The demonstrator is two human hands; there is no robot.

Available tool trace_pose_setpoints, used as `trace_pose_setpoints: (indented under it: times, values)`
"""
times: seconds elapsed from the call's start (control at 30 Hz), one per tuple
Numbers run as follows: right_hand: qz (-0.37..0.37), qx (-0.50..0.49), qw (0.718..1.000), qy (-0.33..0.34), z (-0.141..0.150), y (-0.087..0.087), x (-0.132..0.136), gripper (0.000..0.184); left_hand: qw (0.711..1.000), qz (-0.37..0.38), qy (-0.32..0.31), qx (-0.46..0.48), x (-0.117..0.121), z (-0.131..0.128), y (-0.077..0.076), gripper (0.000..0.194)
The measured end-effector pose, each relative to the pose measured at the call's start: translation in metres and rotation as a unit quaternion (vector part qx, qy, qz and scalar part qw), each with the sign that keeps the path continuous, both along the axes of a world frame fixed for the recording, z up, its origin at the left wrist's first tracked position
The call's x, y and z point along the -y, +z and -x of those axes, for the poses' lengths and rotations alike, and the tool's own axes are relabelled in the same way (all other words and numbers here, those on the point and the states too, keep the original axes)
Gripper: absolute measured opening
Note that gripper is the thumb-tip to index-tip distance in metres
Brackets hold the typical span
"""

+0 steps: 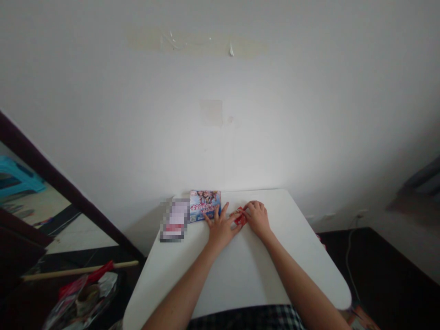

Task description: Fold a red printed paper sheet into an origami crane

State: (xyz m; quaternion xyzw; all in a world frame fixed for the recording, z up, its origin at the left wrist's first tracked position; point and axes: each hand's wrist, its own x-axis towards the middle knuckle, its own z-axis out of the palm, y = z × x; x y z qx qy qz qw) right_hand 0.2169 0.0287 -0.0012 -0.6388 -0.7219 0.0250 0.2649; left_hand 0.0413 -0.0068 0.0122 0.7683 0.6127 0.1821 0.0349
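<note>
A small red packet [242, 220] with pale markings lies at the white table's [240, 266] far part, between my two hands. My left hand [220, 230] has its thumb and index finger at the packet's left edge, gripping it. Its other fingers are spread, some over the lower right of a blue printed booklet [203, 201] with colourful figures. From the right, my right hand [258, 219] is closed on the packet with bent fingers. Part of the packet is hidden by the fingers.
A phone-like object [176, 220], blurred by pixels, lies left of the booklet. The wall [275, 137] stands directly behind the table. On the floor at left are a wooden stick [82, 271] and a bag of items [85, 298]. A cable [349, 247] hangs at right.
</note>
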Motion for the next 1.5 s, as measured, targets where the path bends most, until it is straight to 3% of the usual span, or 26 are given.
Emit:
trace_pose_setpoints:
  times: [0.47,0.63,0.9,1.27,1.5]
  values:
    - [-0.027,-0.115,0.993,0.015,-0.015,-0.011,-0.010,0.017,0.999,0.030,0.010,-0.008,0.001,0.003,0.009,0.045]
    - [-0.039,-0.082,0.996,0.007,-0.009,-0.004,-0.003,0.015,1.000,0.021,0.009,-0.017,-0.001,0.004,0.006,0.045]
    - [0.013,-0.057,0.998,-0.036,-0.003,0.000,-0.007,0.014,1.000,0.024,0.014,-0.012,-0.001,0.002,0.009,0.047]
    - [-0.003,-0.058,0.998,0.019,-0.013,-0.003,-0.001,0.016,0.999,0.038,0.016,-0.012,0.002,0.001,0.015,0.046]
    - [-0.007,-0.044,0.999,0.026,-0.012,-0.002,0.001,0.017,1.000,0.021,0.021,-0.008,0.000,0.000,0.009,0.045]
